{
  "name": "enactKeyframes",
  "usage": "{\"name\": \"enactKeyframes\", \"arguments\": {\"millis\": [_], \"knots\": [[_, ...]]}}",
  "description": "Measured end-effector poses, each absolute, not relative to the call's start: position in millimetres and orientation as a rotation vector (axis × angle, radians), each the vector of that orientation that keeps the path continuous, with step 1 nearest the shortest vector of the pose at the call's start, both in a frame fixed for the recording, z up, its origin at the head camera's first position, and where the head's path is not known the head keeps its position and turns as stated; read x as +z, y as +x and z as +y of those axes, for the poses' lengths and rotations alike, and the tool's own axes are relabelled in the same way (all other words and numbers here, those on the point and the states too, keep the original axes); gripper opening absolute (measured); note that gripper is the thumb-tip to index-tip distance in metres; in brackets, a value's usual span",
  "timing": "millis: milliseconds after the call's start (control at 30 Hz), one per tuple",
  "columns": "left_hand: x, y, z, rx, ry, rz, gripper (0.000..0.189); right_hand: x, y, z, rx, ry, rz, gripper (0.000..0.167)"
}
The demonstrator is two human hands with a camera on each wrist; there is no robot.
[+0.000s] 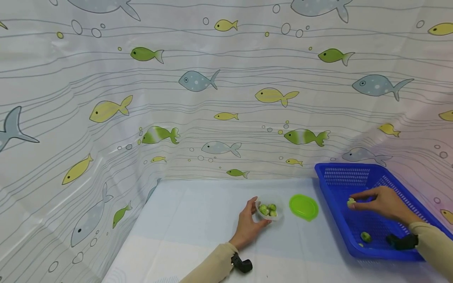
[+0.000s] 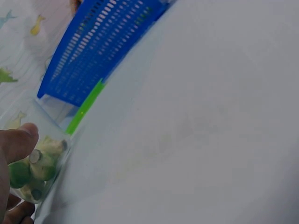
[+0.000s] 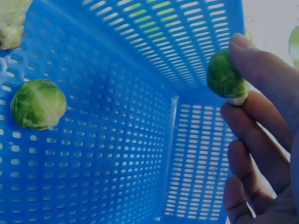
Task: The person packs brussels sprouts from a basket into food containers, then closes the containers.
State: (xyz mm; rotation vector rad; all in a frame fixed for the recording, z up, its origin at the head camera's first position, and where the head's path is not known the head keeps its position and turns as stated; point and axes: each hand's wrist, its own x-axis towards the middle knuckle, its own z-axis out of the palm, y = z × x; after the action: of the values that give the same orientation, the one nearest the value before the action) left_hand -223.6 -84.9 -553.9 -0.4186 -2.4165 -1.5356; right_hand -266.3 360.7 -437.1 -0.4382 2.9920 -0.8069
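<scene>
"Head?"
"Left hand [image 1: 247, 226] grips the clear tub [image 1: 279, 213]; green lid [image 1: 303, 207] and blue basket [image 1: 340, 220] lie right."
"Left wrist?"
"Lid sits between tub and basket."
"Right wrist?"
"Right hand [image 3: 264, 151] pinches one sprout [image 3: 225, 76] over the basket; another sprout [image 3: 38, 104] lies nearer."

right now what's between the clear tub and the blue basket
A green lid lies on the table between tub and basket, seen in the head view.

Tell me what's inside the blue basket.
Two Brussels sprouts show, one only partly. In the head view, the right hand, pinching another sprout, and wrist camera hide part of it.
</scene>
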Motion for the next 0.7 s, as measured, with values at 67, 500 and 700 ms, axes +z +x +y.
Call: {"name": "enactKeyframes", "arguments": {"millis": [67, 500, 700], "knots": [[-553.7, -223.6, -85.3, -1.532, -0.419, -2.417, 0.087, -433.9, -266.5, 359.3, -0.798, -0.431, 3.007, 0.046], [-554.0, -225.9, -85.9, -1.534, -0.414, -2.422, 0.087, -418.7, -271.7, 351.3, -0.794, -0.507, 3.071, 0.046], [-555.0, -225.4, -85.9, -1.548, -0.417, -2.423, 0.087, -411.6, -270.2, 342.8, -0.851, -0.5, 3.072, 0.049]]}}
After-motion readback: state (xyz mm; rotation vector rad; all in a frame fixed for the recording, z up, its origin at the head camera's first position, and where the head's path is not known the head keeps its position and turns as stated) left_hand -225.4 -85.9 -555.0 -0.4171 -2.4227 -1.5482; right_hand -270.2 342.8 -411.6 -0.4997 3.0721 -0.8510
